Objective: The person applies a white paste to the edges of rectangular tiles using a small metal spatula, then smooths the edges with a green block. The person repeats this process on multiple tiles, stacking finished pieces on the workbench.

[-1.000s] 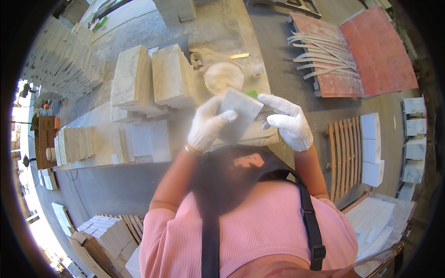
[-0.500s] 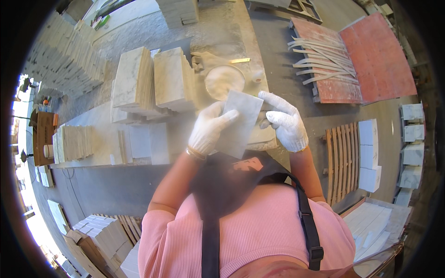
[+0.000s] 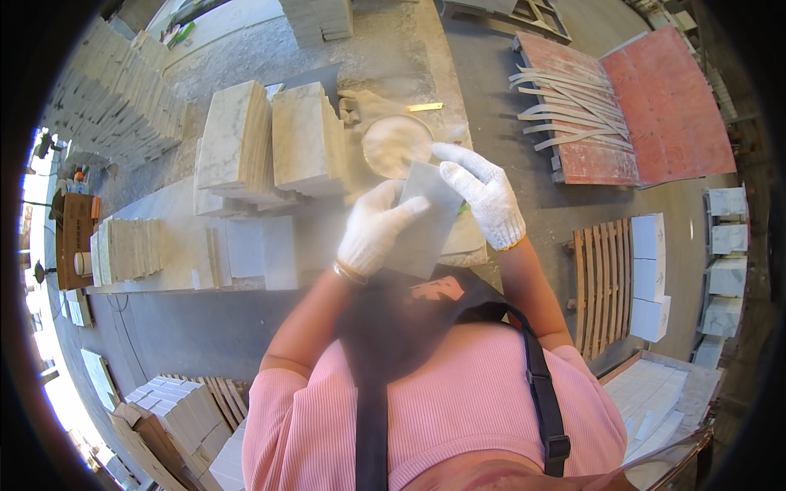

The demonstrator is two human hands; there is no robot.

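Note:
In my gloved left hand is a thin pale grey stone tile, tilted above the workbench, with the thumb lying across its face. My gloved right hand is at the tile's upper right corner, its fingers bent along the edge. Whatever it grips, if anything, is hidden; a small green patch shows just below it. Beyond the tile sits a round basin with cloudy pale contents. A crumpled grey-brown cloth and a yellow strip-like object lie past the basin.
Tile stacks stand left of the basin, with a shorter row farther left. Tall stacks fill the back left. Right of the bench are a red board with pale straps, a wooden pallet and white boxes.
My right hand has moved left and up, from beside the tile to its upper corner. The left hand still holds the tile, which has shifted slightly.

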